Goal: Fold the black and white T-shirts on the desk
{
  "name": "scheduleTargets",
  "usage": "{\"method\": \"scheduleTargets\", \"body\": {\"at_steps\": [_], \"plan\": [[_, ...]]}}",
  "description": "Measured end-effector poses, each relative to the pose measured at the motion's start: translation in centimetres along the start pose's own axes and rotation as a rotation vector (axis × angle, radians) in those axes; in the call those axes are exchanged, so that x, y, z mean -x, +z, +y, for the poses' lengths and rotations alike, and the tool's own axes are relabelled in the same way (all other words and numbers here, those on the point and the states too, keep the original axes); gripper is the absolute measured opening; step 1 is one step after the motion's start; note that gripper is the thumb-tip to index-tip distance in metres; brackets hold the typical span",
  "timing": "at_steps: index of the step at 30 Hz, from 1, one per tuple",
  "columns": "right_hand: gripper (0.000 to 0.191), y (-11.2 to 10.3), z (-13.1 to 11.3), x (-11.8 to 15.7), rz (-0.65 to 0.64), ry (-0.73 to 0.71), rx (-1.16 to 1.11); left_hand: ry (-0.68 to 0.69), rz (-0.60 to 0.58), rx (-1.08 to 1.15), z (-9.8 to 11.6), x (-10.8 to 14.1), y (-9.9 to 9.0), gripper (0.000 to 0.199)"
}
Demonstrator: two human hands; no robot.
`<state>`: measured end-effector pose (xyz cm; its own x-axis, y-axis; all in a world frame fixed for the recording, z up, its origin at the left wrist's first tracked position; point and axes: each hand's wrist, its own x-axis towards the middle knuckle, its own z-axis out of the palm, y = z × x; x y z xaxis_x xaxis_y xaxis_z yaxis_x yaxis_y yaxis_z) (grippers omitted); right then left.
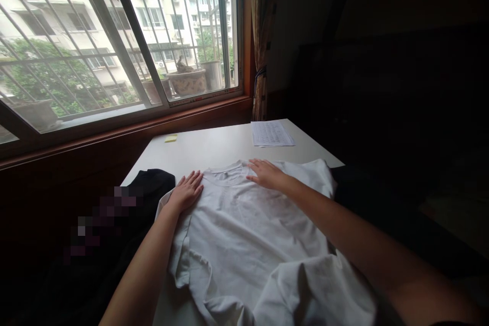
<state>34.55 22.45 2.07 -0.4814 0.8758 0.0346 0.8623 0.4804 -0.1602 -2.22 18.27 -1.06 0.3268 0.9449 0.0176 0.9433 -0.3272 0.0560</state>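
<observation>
A white T-shirt point(244, 229) lies spread on the white table point(214, 143), its collar toward the far side and its lower part bunched in folds near me. My left hand point(188, 191) rests flat on the shirt's left shoulder, fingers spread. On the right of the collar lies my right hand point(266, 173), palm down with its fingers apart. Neither hand grips the cloth.
A black garment point(151, 188) hangs over the table's left edge. Printed sheets point(272, 133) and a yellow sticky note point(170, 138) lie at the back of the table. Beyond are a barred window point(179, 25) and a tied curtain point(261, 51).
</observation>
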Motion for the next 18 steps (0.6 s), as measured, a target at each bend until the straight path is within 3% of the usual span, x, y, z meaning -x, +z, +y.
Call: {"method": "scheduleTargets", "body": {"at_steps": [3, 7, 13, 18], "plan": [[0.076, 2.5, -1.9, -0.7, -0.073, -0.004, -0.058, 0.002, 0.007, 0.005, 0.0, 0.0, 0.0, 0.061], [0.077, 4.7, -2.4, -0.6, -0.028, -0.004, -0.072, 0.005, 0.029, 0.011, -0.1, 0.0, 0.2, 0.060], [0.079, 5.4, -1.9, -0.2, 0.021, -0.004, -0.065, -0.012, 0.047, -0.007, 0.0, 0.0, 0.1, 0.059], [0.079, 5.4, -1.9, -0.1, 0.034, 0.008, -0.062, -0.121, 0.109, -0.109, 0.6, 0.5, 0.4, 0.054]]}}
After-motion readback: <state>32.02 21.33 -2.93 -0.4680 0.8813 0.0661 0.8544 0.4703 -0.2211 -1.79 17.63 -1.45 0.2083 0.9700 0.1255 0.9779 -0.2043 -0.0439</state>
